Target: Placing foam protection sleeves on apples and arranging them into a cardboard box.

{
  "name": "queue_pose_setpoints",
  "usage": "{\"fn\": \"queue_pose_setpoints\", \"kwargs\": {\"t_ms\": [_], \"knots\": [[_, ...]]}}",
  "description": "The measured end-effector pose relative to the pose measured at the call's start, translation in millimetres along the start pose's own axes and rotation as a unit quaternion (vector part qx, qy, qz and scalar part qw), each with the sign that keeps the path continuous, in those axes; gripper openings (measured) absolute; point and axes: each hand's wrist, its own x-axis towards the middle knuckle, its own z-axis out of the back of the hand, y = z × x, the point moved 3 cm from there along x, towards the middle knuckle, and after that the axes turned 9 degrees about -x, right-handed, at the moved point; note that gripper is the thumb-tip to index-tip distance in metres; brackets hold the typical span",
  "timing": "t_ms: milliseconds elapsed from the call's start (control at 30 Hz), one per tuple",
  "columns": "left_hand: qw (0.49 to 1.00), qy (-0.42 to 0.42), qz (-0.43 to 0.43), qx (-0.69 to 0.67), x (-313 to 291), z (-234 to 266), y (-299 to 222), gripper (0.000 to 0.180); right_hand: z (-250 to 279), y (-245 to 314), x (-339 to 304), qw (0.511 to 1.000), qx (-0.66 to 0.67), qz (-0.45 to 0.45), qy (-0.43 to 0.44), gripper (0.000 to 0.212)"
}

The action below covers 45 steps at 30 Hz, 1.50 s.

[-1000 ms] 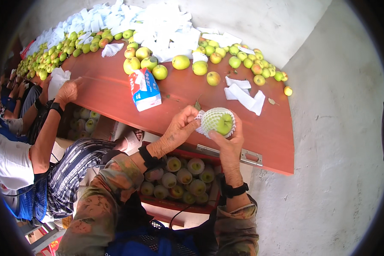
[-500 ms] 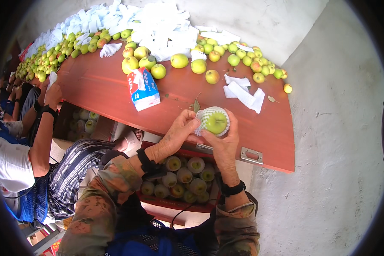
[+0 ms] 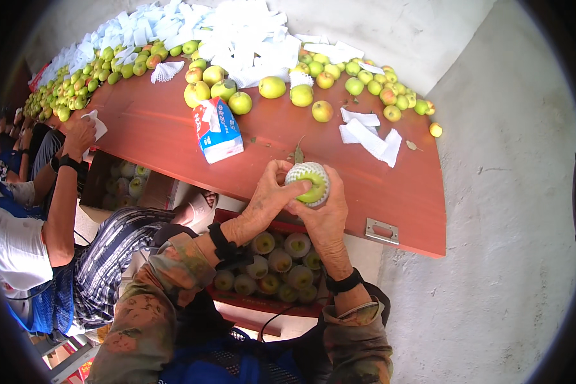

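The left hand (image 3: 264,200) and right hand (image 3: 328,214) grasp a green apple (image 3: 315,194) in a white net (image 3: 303,171); it sits between their fingers (image 3: 335,182), near the front edge of the worktop (image 3: 166,128).

Bright light, washed-out white strips (image 3: 253,41), black vignette, bent outer edges
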Motion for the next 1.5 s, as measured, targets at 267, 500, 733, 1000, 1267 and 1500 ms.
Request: {"fn": "queue_pose_setpoints", "kwargs": {"t_ms": [267, 500, 733, 1000, 1267, 1500], "knots": [[0.988, 0.137, 0.009, -0.075, -5.6, -3.4, -27.1, 0.055, 36.8, -29.7, 21.1, 0.876, 0.445, -0.178, 0.060, 0.061], [0.965, 0.251, 0.018, -0.071, -21.1, -14.8, -41.1, 0.076, 30.1, -25.3, 8.7, 0.823, 0.466, -0.210, 0.248, 0.041], [0.956, 0.281, -0.010, -0.085, -19.4, -9.7, -43.7, 0.065, 32.0, -23.6, 11.1, 0.761, 0.551, -0.189, 0.285, 0.020], [0.972, 0.231, 0.046, 0.008, -16.9, 2.1, -41.5, 0.074, 23.3, -25.4, 13.5, 0.813, 0.510, -0.176, 0.218, 0.016], [0.977, 0.182, 0.086, 0.066, -15.8, 0.7, -26.2, 0.065, 19.4, -39.0, 13.0, 0.944, 0.281, -0.157, 0.081, 0.009], [0.990, 0.125, 0.053, 0.045, -6.7, -2.5, -17.0, 0.054, 30.6, -33.6, 13.7, 0.979, 0.180, -0.091, 0.039, 0.014]]}}
